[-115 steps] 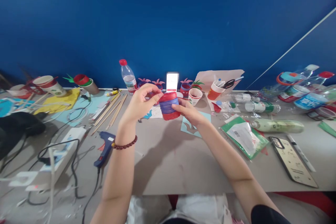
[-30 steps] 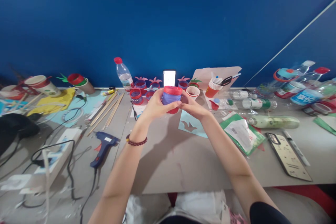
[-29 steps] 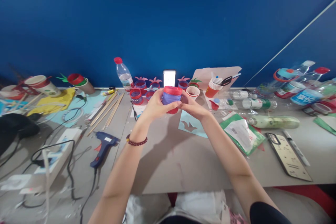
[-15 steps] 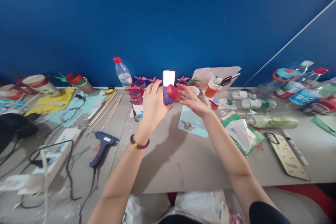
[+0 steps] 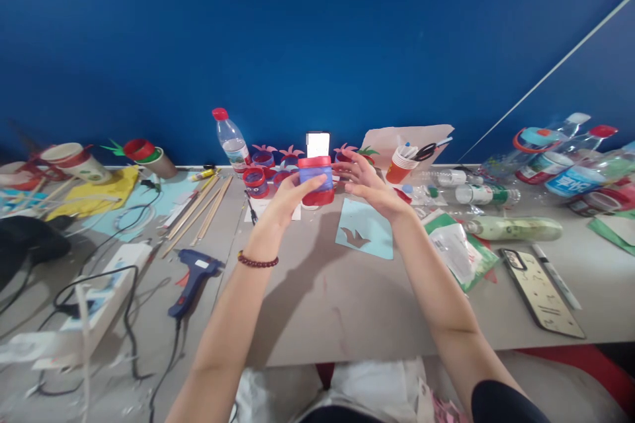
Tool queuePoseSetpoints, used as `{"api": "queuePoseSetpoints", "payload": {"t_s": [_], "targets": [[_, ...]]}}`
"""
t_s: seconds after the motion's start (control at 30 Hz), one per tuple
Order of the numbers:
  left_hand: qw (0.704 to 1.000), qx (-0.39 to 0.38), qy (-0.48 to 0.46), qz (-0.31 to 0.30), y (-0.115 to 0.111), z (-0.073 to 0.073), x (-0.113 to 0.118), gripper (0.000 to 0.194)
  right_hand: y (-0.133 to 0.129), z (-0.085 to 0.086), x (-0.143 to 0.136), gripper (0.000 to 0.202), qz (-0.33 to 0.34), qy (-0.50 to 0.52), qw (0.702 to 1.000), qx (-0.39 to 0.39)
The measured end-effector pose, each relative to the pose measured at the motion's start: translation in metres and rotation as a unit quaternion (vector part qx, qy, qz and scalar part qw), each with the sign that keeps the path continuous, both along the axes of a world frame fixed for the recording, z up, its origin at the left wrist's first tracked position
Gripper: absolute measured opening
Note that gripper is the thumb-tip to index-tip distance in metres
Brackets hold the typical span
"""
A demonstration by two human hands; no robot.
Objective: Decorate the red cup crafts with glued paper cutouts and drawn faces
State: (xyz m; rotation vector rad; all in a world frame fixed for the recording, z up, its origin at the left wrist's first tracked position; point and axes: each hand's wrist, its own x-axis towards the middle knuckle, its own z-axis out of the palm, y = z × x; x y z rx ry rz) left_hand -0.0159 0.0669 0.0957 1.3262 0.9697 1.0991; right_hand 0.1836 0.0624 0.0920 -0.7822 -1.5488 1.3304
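My left hand holds a small paper cup upright above the table; the cup is wrapped in blue with red bands at top and bottom. My right hand hovers just to the cup's right with fingers spread, not gripping it. Below the hands lies a light blue paper sheet with a leaf-shaped cut-out. Behind the cup stand several similar red and blue cups with pink and green paper leaves, and a lit phone leans against the wall.
A blue glue gun, a power strip with cables and wooden sticks lie at the left. A water bottle stands at the back. An orange cup stack with scissors, plastic bottles, a green packet and a phone case lie right.
The cup was tilted on its side half a second ago and now stands upright in my left hand. My right hand has let go of it and opened beside it.
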Motion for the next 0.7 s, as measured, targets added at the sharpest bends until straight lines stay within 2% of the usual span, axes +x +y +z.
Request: {"api": "queuePoseSetpoints", "payload": {"t_s": [0.1,0.23,0.37,0.47,0.6,0.7], "targets": [[0.990,-0.066,-0.105,-0.060,0.004,-0.001,-0.002,0.044,0.000,0.000,0.002,0.072,0.003,0.002,1.000,-0.009],[0.988,-0.070,-0.118,-0.077,0.004,-0.003,0.001,0.041,0.000,-0.001,-0.002,0.068,0.012,-0.013,1.000,-0.019],[0.990,-0.079,-0.090,-0.068,0.003,-0.006,0.004,0.043,0.000,-0.005,-0.004,0.067,-0.009,-0.028,0.999,-0.024],[0.997,-0.051,-0.049,-0.042,0.004,-0.008,0.005,0.050,0.002,-0.008,-0.004,0.067,-0.039,-0.048,0.998,-0.033],[0.999,-0.018,0.037,0.015,0.008,-0.014,0.005,0.067,0.007,-0.013,-0.002,0.073,-0.056,-0.058,0.996,-0.049],[0.995,-0.004,0.090,0.037,0.010,-0.019,0.004,0.081,0.012,-0.019,0.000,0.080,-0.056,-0.064,0.995,-0.060]]}}
